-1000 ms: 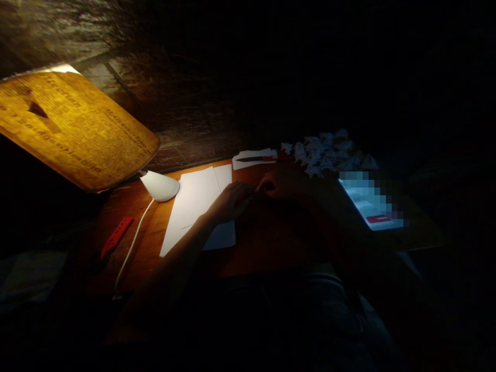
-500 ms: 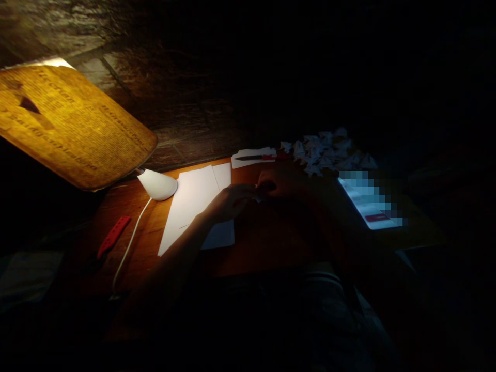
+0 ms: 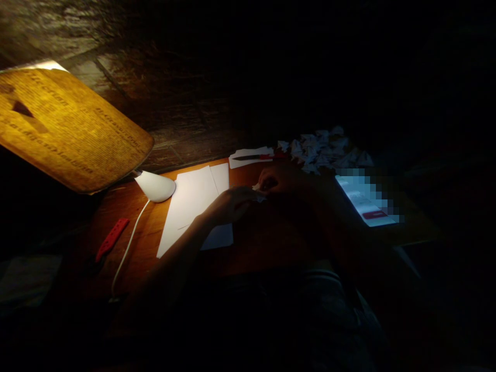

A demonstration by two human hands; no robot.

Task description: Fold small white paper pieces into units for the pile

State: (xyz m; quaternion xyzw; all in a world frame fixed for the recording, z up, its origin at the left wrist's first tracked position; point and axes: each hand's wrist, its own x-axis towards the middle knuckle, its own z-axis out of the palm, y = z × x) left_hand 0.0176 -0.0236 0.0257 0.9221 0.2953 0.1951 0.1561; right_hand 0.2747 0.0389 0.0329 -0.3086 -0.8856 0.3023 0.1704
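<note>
My left hand [image 3: 232, 201] and my right hand [image 3: 276, 180] meet over the middle of the wooden table [image 3: 267, 240]. Between their fingertips is a small folded piece of white paper [image 3: 259, 192], mostly covered by the fingers. Both hands are closed on it, the right from above and the left from the side. Under my left wrist lie white paper sheets [image 3: 194, 194]. Beyond my right hand sits a heap of folded paper pieces [image 3: 318, 147]. Near them, a knife with a red handle [image 3: 248, 157] rests on small cut paper [image 3: 240, 151].
A lamp with a printed shade [image 3: 77, 129] and white base [image 3: 157, 186] glows at left, its white cable [image 3: 126, 248] running to the front. A red power strip [image 3: 112, 238] lies beside it. At right is a lit screen [image 3: 358, 201], partly pixelated. Much of the scene is dark.
The right-hand fingers have shifted slightly, and more of the small folded paper shows between the hands. The whole view has moved a little.
</note>
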